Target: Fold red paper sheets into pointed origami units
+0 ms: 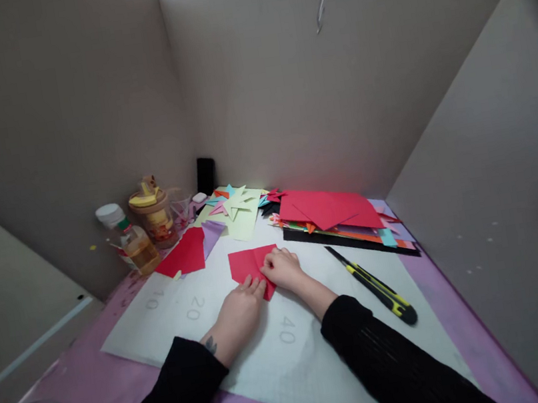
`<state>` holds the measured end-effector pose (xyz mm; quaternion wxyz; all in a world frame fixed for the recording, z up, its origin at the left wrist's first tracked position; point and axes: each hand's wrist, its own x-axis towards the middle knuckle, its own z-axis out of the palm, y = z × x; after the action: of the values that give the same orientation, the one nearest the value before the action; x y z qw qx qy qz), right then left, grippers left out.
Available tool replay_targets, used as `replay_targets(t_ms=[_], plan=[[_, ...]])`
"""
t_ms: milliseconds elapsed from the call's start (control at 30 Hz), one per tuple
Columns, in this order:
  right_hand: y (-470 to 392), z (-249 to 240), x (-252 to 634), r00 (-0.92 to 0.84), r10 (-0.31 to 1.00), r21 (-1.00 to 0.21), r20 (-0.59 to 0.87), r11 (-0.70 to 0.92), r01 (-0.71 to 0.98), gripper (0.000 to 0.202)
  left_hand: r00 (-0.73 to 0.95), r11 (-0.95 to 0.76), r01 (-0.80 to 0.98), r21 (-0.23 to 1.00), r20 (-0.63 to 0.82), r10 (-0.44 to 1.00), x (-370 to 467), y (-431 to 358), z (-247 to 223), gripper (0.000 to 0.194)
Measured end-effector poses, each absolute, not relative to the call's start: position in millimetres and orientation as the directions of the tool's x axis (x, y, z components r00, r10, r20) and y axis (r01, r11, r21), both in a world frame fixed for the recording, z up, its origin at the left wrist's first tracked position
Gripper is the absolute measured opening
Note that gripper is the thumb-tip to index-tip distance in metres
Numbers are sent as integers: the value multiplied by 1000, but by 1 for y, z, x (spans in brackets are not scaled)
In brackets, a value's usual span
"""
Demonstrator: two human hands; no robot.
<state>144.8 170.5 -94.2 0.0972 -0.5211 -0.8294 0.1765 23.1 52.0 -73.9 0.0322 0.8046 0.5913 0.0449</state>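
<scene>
A red folded paper (243,264) lies on the white sheet (268,370), in front of me. My left hand (239,310) rests on its lower edge with fingers fairly flat, pressing it down. At the paper's right side my right hand (282,268) has its fingers curled together in a pinch against the red paper. The fingertips hide part of the fold. Right of my right hand, a black and yellow box cutter (377,286) lies on the sheet.
Stacked coloured papers (331,209) lie at the back right, folded paper stars (239,202) at the back. Another red paper (186,254), a bottle (137,248), a cup (156,218) and a black phone-like object (205,176) are at the left. Partition walls (272,86) surround the table.
</scene>
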Motion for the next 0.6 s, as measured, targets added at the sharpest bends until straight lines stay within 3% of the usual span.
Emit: replay_targets(t_ms=[600], plan=[[168, -102, 143, -416, 908, -431, 56, 398, 810, 16, 307, -307, 952, 16, -27, 951, 27, 59, -75, 52]])
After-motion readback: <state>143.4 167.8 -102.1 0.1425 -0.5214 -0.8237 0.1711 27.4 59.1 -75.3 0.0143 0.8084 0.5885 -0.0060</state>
